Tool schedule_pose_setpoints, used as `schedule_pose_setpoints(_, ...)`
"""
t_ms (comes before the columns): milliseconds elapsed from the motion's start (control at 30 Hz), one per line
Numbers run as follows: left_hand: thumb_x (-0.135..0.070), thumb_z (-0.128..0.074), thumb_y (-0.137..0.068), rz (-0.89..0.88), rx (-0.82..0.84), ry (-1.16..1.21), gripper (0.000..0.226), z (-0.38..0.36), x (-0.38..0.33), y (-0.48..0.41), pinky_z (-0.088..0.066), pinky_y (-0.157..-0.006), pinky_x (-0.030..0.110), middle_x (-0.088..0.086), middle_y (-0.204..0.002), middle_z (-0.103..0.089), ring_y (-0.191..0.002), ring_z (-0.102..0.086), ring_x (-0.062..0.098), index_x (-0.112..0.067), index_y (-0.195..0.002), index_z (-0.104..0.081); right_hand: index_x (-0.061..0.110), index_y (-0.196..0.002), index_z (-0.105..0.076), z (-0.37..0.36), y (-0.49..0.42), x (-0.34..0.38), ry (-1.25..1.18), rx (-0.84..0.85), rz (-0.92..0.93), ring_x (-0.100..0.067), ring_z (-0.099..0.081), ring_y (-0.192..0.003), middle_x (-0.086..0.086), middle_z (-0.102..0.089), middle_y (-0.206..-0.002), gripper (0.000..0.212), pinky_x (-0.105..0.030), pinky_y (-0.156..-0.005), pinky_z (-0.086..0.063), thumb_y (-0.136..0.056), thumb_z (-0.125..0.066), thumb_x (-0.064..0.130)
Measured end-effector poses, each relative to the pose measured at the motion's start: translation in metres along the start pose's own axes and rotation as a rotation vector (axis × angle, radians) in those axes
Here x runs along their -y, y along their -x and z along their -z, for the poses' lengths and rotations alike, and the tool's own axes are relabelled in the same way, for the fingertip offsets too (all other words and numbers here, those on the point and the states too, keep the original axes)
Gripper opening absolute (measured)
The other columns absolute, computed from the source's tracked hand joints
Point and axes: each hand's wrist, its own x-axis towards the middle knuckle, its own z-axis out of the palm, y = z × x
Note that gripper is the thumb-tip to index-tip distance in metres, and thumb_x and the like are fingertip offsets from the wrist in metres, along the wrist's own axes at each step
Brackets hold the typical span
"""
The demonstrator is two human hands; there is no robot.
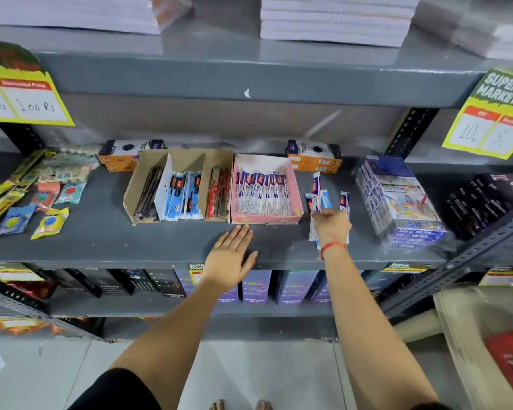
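Observation:
On the grey middle shelf (107, 232) a pink open box (295, 190) holds several slim white-and-blue pen packets standing in a row. To its right, a few loose pen packets (317, 187) lie on the shelf. My right hand (332, 224), with a red thread at the wrist, has its fingers curled over those loose packets and grips them. Flat on the shelf just in front of the pink box lies my left hand (230, 253), fingers straight and holding nothing.
A brown cardboard divider box (137, 184) with pens and pencils stands left of the pink box. Colour-pen packs (397, 202) sit at the right, sharpener packets (49, 221) at the left, two orange boxes (314, 156) at the back. Paper stacks fill the upper shelf, boxes the lower.

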Motion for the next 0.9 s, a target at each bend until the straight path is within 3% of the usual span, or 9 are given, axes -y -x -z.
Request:
schedule_pose_setpoints(67,-0.042,-0.030,-0.098,0.002,-0.005,-0.005,0.056,-0.001,0.000,0.001,-0.009,-0.116,0.034,0.006,-0.153,-0.024,-0.142,-0.017,0.019,-0.012,-0.145,-0.025,-0.009,-0.100,-0.070,0.002,0.010,0.005,-0.230,0.023,-0.038,-0.025,-0.063,-0.088,-0.028,-0.070,-0.105,0.021,-0.029,-0.089,-0.052,-0.082,-0.070,0.003)
schedule_pose_setpoints(133,-0.042,-0.030,-0.098,-0.003,-0.006,-0.009,0.056,0.000,0.000,0.001,-0.010,-0.117,0.035,0.006,-0.153,-0.024,-0.142,-0.017,0.020,-0.012,-0.145,-0.026,-0.017,-0.107,-0.063,0.002,0.027,0.011,-0.455,0.117,-0.085,-0.021,-0.058,-0.091,-0.033,-0.064,-0.114,0.028,-0.034,-0.093,-0.050,-0.081,-0.066,-0.009)
schedule_pose_setpoints(267,-0.042,-0.032,-0.098,-0.001,-0.026,0.016,0.055,0.002,-0.002,0.000,-0.018,-0.116,0.038,0.009,-0.150,-0.033,-0.139,-0.025,0.023,-0.008,-0.141,-0.033,-0.015,-0.112,-0.061,-0.009,0.061,0.019,-0.536,0.297,-0.072,-0.021,-0.061,-0.081,-0.027,-0.065,-0.112,0.030,-0.034,-0.084,-0.052,-0.082,-0.064,-0.010)
schedule_pose_setpoints(433,-0.043,-0.031,-0.095,0.011,-0.055,0.045,0.057,0.005,-0.004,0.000,-0.025,-0.113,0.039,0.011,-0.145,-0.041,-0.136,-0.033,0.025,-0.007,-0.138,-0.040,-0.014,-0.109,-0.063,-0.025,0.083,0.023,-0.565,0.401,-0.058,-0.006,-0.055,-0.064,-0.002,-0.063,-0.075,0.029,-0.011,-0.060,-0.048,-0.082,-0.067,-0.005)
schedule_pose_setpoints(533,-0.044,-0.028,-0.095,0.008,-0.049,0.040,0.058,0.005,-0.004,0.001,-0.026,-0.113,0.040,0.011,-0.145,-0.041,-0.136,-0.033,0.025,-0.007,-0.138,-0.039,-0.014,-0.108,-0.064,-0.029,0.085,0.024,-0.565,0.415,-0.038,-0.006,-0.054,-0.063,-0.001,-0.063,-0.075,0.028,-0.003,-0.052,-0.047,-0.082,-0.067,-0.006)
schedule_pose_setpoints(633,-0.039,-0.037,-0.097,0.016,-0.045,0.052,0.053,0.004,-0.004,0.000,-0.025,-0.113,0.039,0.011,-0.146,-0.040,-0.137,-0.032,0.025,-0.007,-0.139,-0.039,-0.012,-0.107,-0.065,-0.028,0.074,0.029,-0.542,0.370,-0.026,-0.005,-0.056,-0.063,0.000,-0.063,-0.074,0.026,0.000,-0.048,-0.047,-0.082,-0.068,-0.004)
schedule_pose_setpoints(700,-0.037,-0.042,-0.096,0.018,-0.039,0.057,0.052,0.004,-0.004,0.000,-0.024,-0.113,0.040,0.010,-0.147,-0.038,-0.137,-0.031,0.025,-0.007,-0.139,-0.038,-0.012,-0.105,-0.066,-0.027,0.059,0.039,-0.495,0.334,0.007,-0.007,-0.055,-0.060,-0.004,-0.064,-0.076,0.026,-0.005,-0.047,-0.048,-0.083,-0.069,0.001)
schedule_pose_setpoints(833,-0.036,-0.043,-0.096,0.015,-0.029,0.065,0.053,0.005,-0.004,0.001,-0.021,-0.113,0.039,0.010,-0.148,-0.037,-0.137,-0.030,0.025,-0.007,-0.140,-0.037,-0.008,-0.104,-0.070,-0.035,0.021,0.061,-0.259,0.304,0.131,-0.012,-0.051,-0.053,-0.011,-0.067,-0.079,0.024,-0.021,-0.059,-0.051,-0.086,-0.066,0.008)
schedule_pose_setpoints(900,-0.038,-0.041,-0.096,0.013,-0.020,0.055,0.053,0.005,-0.003,0.001,-0.019,-0.113,0.037,0.008,-0.149,-0.035,-0.138,-0.029,0.023,-0.008,-0.140,-0.036,-0.006,-0.099,-0.072,-0.044,0.005,0.071,-0.109,0.303,0.183,-0.021,-0.061,-0.070,-0.020,-0.072,-0.092,0.021,-0.034,-0.080,-0.058,-0.085,-0.067,0.008)
